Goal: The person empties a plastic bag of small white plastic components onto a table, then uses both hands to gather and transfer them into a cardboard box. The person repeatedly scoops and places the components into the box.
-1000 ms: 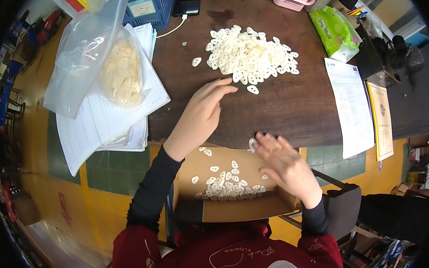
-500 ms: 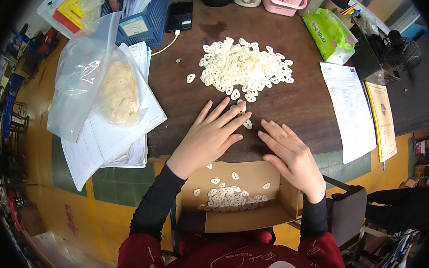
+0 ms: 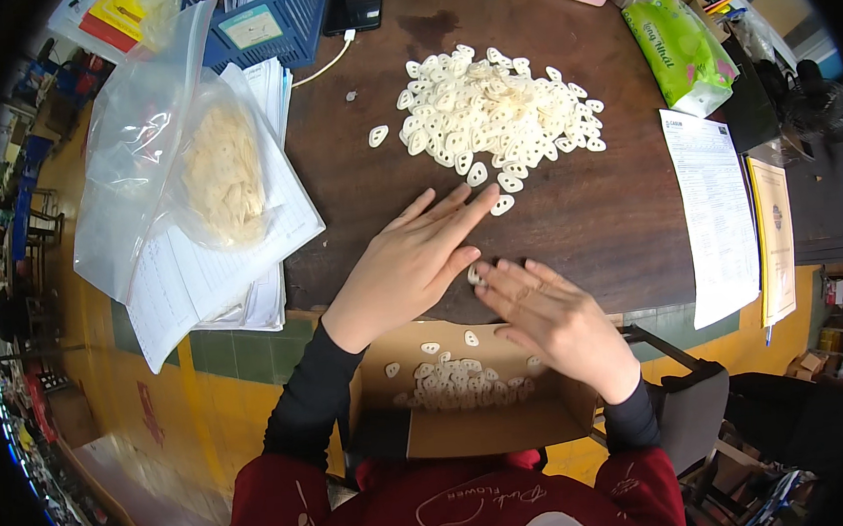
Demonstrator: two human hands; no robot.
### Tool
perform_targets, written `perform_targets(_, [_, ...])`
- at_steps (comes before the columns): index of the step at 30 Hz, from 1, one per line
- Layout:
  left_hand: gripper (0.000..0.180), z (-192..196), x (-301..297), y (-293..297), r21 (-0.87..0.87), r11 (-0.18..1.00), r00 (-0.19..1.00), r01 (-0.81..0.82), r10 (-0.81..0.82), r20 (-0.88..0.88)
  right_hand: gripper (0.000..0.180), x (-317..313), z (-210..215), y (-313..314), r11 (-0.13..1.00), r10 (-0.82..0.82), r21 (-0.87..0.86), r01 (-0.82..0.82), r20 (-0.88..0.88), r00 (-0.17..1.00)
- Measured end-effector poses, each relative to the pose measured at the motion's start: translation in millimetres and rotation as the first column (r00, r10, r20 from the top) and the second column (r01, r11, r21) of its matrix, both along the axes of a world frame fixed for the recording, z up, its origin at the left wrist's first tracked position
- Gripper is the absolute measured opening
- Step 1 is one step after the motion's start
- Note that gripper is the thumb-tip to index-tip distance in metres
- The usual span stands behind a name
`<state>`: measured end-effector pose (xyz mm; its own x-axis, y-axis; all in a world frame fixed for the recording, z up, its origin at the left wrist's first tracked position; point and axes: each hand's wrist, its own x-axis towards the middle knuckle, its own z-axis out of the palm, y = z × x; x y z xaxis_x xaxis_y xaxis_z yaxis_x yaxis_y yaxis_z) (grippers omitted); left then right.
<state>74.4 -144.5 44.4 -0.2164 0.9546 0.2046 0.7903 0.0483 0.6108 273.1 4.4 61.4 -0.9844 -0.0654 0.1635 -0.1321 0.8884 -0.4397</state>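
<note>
Hands flat on dark table near front edge. Left hand open, fingers spread, palm down, holding nothing. Right hand open, fingertips touching 1 small white piece between both hands. Pile of white pieces farther back. Cardboard box below edge, holding more pieces.

We see a dark wooden surface with a dull sheen, matt cream plastic pieces, a plain cardboard box — and a glossy clear plastic bag.
</note>
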Motion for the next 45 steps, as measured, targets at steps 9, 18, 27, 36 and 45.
perform_targets(9, [0.049, 5, -9, -10, -0.079, 0.975, 0.971, 0.206, -0.194, 0.14, 0.057, 0, 11, 26, 0.981, -0.034, -0.195, 0.012, -0.11, 0.993])
perform_targets(18, [0.038, 0, -34, 1, 0.156, 0.957, 0.876, -0.246, 0.15, 0.457, 0.072, -29, -4, -11, 0.992, 0.124, 0.029, -0.123, -0.048, 0.991])
perform_targets(27, [0.05, -10, -18, 3, -0.04, 0.998, 0.968, 0.049, -0.057, -0.246, 0.057, 5, 17, 6, 0.768, 0.417, -0.539, -0.345, 0.014, 0.909])
perform_targets(36, [0.048, 4, -14, -23, -0.058, 0.997, 0.982, -0.053, 0.063, 0.181, 0.055, -29, 11, 17, 0.988, -0.083, -0.139, 0.073, -0.063, 0.995])
perform_targets(45, [0.034, -3, -9, -22, 0.026, 0.998, 0.994, -0.06, 0.062, -0.093, 0.057, -12, 5, 13, 0.985, -0.137, 0.106, 0.134, 0.027, 0.99])
